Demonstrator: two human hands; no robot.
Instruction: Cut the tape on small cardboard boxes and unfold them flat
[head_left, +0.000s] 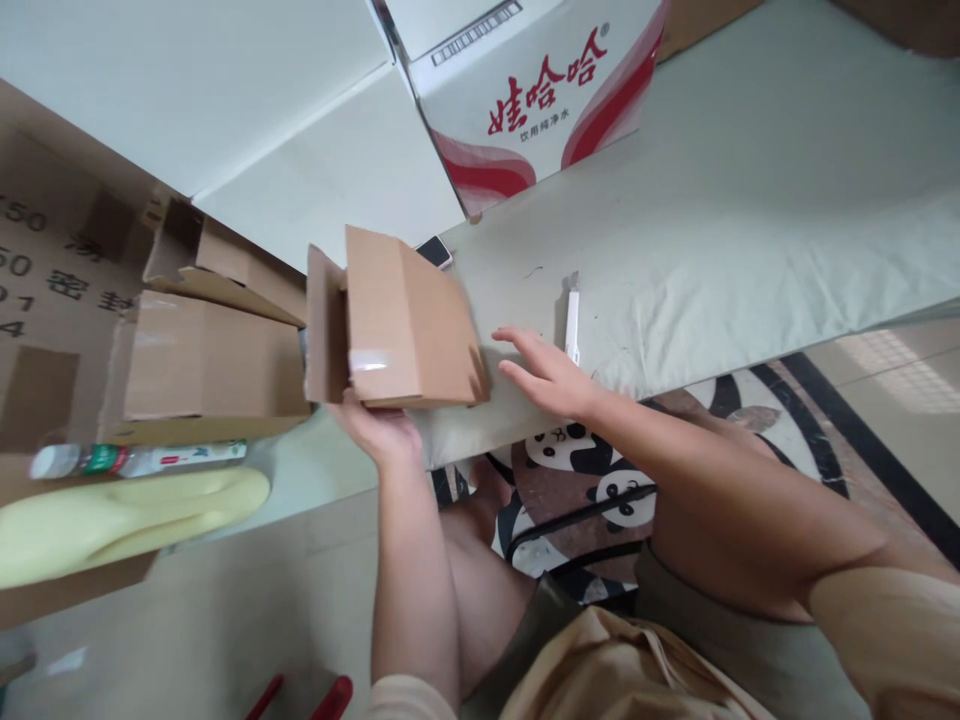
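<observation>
A small brown cardboard box is tilted over the cloth-covered table, with its left end flaps standing out and a shiny piece of tape on its front. My left hand grips it at the lower left corner; some of the fingers are hidden under the cardboard. Just off the box's right side is my right hand, open, fingers apart and holding nothing. Beyond that hand, a white utility knife lies on the cloth with its blade end pointing away from me.
More cardboard boxes sit at the left, beside a plastic bottle and a pale yellow cushion-like object. At the back stand a white carton with red lettering and a small dark-faced device. The table's cloth stretches right.
</observation>
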